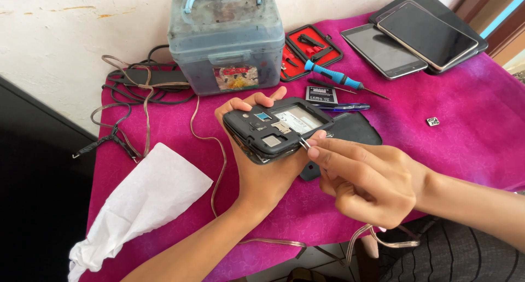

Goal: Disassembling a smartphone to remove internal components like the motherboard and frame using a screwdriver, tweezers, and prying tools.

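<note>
Left hand (257, 167) wrapped under an opened dark grey phone (276, 129), back cover off, battery bay and circuit parts facing up; grip closed around the phone body, fingertips showing over its far edge, thumb side hidden beneath. Phone held above the middle of the bench (454, 150), raised off the magenta cloth (180, 118) and tilted slightly toward the camera.

Right hand (363, 178) coming in from the right, grip pinched on a thin metal tool (304, 144), tip touching the near right edge of the phone. Cannot tell what kind of tool; only a short silvery end visible.

Just behind the phone, flat on the cloth: dark back cover (355, 130), a small battery (321, 95), a blue pen (342, 107). Further toward the far edge: blue-handled screwdriver (339, 78), open red-lined tool case (311, 48), translucent grey box with blue handle (227, 38). At the far right corner: stack of tablets and phones (418, 33), screens up. Small dark square part (432, 121) alone near the right edge.

Along the left edge: tangle of cables (134, 90) with a black adapter, one clear wire trailing toward the near edge. Crumpled white tissue (139, 202) at the near left corner, hanging over the edge.
</note>
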